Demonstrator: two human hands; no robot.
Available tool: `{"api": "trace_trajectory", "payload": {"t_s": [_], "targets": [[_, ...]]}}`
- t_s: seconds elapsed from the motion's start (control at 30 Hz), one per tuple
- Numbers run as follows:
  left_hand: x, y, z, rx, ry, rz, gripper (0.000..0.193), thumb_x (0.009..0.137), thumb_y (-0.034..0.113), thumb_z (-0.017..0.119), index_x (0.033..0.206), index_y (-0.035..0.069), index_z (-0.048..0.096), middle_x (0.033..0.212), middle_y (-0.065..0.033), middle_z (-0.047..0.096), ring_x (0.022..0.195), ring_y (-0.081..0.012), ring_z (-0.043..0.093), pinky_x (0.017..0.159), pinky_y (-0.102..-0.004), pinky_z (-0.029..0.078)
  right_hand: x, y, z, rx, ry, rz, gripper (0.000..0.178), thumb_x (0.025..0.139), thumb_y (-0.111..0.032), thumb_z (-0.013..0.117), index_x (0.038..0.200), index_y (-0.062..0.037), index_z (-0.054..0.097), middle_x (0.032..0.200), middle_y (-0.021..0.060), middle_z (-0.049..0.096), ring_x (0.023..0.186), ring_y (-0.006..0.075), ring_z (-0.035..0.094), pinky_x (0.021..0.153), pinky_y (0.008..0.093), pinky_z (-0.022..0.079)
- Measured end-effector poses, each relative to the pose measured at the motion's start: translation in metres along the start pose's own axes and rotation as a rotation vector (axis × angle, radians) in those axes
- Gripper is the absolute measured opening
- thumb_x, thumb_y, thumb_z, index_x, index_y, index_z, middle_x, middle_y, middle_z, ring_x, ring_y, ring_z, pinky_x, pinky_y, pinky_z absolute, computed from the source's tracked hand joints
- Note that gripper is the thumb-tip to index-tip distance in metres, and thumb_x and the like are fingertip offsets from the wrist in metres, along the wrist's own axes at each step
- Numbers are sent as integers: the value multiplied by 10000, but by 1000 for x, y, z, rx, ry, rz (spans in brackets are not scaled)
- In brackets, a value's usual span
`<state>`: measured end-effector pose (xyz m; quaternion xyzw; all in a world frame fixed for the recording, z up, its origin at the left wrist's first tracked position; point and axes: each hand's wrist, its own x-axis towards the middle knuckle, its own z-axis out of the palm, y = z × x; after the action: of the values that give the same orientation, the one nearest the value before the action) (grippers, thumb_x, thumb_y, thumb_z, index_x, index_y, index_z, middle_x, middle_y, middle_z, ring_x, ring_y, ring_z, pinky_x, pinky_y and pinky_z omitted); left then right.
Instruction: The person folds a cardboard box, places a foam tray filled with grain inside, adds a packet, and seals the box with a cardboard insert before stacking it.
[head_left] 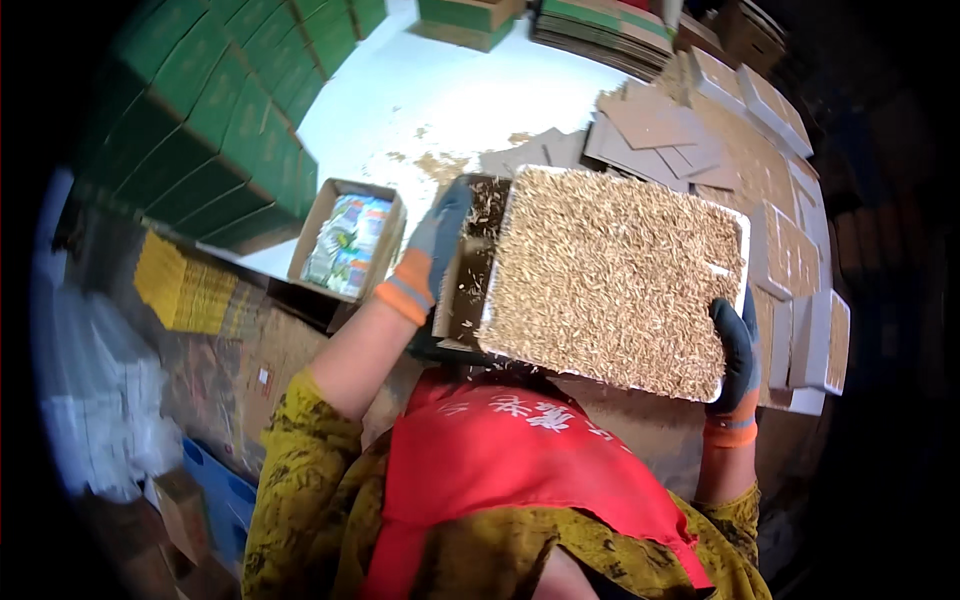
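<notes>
A white tray (517, 185) filled with small tan, grain-like pieces is in front of me, tilted over a cardboard box (462, 300). My right hand (738, 345), in a dark glove with an orange cuff, is closed on the tray's right edge, its thumb over the top among the pieces. My left hand (440, 230), gloved the same way, is against the left wall of the cardboard box; its fingers look bent over the far corner and are partly hidden. Some pieces lie inside the box, whose right part the tray covers.
A small carton (309, 235) of colourful packets stands at left, beside stacked green boxes (215, 125). Loose cardboard sheets (650, 135) lie behind the tray. More white trays (785, 250) stand at right. A yellow stack (180, 285) and plastic-wrapped material (100, 385) are at lower left.
</notes>
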<state>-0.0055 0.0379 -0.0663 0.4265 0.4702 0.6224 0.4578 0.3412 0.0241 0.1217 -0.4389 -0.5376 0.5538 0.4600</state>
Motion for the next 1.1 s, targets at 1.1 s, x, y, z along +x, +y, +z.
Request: {"api": "trace_trajectory", "payload": {"t_s": [1.1], "targets": [[-2,-66,-216,1401,287,-304,499,973,448,393,1078,25,636,1089,-257,644,1032,-449,588,910,-504,453,186,201,-183,-1880,-136,-97,760,756,-154,676,1466,-181,406,1466,172,420,1341,329,397,1070,492,339]]}}
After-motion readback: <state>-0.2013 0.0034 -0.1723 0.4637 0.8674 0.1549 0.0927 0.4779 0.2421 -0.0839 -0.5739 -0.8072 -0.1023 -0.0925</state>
